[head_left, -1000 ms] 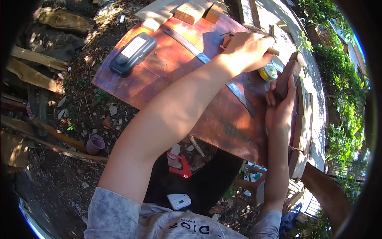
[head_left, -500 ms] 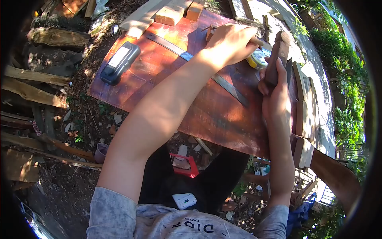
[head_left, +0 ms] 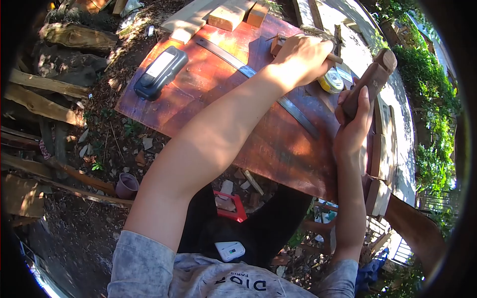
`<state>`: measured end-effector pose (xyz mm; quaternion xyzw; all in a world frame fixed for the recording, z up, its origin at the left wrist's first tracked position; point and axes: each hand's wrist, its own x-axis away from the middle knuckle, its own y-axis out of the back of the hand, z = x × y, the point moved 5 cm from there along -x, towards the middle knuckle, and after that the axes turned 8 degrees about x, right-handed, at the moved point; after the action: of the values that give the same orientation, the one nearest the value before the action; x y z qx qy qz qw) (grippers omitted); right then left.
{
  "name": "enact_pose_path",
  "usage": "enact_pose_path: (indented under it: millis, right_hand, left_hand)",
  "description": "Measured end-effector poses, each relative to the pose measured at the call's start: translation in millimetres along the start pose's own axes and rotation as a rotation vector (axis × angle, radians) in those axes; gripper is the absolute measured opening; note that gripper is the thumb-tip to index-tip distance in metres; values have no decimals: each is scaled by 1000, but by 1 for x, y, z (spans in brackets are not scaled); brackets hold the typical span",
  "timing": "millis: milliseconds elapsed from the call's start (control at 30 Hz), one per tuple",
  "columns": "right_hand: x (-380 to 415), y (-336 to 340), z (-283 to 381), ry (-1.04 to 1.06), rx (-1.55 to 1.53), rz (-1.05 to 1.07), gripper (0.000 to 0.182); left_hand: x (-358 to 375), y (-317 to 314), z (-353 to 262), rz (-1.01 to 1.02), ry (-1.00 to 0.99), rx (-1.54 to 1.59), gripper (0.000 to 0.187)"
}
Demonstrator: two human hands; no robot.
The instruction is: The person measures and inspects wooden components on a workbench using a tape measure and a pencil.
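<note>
My left hand (head_left: 302, 60) reaches across the tabletop (head_left: 278, 159), its fingers closed round a wooden stick (head_left: 335, 58) whose round end pokes out on the right. Just left of that hand, a small reddish wooden block (head_left: 277, 44) has a thin dark piece jutting from it; the hand hides any link between block and stick. A dark brown wooden piece (head_left: 367, 87) with a paler, rounded top is gripped in my right hand (head_left: 354, 121), tilted up to the right. Between the hands lies a yellow tape measure (head_left: 331, 81). Under my left forearm runs a metal ruler (head_left: 298, 116).
A dark grey case with a pale label (head_left: 161, 72) sits at the board's left side. Cut wood blocks (head_left: 227, 17) line the far edge, and more wood pieces (head_left: 380, 154) stand along the right. A white device (head_left: 230, 251) rests at my lap, near a red frame (head_left: 233, 206).
The view has shifted, so the board appears farther right. My right hand has swung the dark wooden piece from nearly upright to leaning right. My left hand keeps its grip on the stick.
</note>
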<state>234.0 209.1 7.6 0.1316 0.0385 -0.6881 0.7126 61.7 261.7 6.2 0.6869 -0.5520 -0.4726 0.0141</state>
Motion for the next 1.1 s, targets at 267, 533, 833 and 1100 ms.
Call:
enact_pose_path:
  millis: [267, 533, 833, 1100]
  right_hand:
    - [9, -5, 17, 191, 152, -50, 55]
    - [8, -14, 3, 33, 289, 114, 40]
    - [3, -10, -6, -52, 210, 243, 36]
    - [7, -18, -8, -1, 283, 209, 47]
  left_hand:
    - [-7, 13, 7, -77, 164, 127, 30]
    - [-5, -9, 15, -119, 78, 16, 36]
    - [-6, -6, 16, -164, 18, -24, 38]
    - [-6, 4, 16, -129, 25, -87, 37]
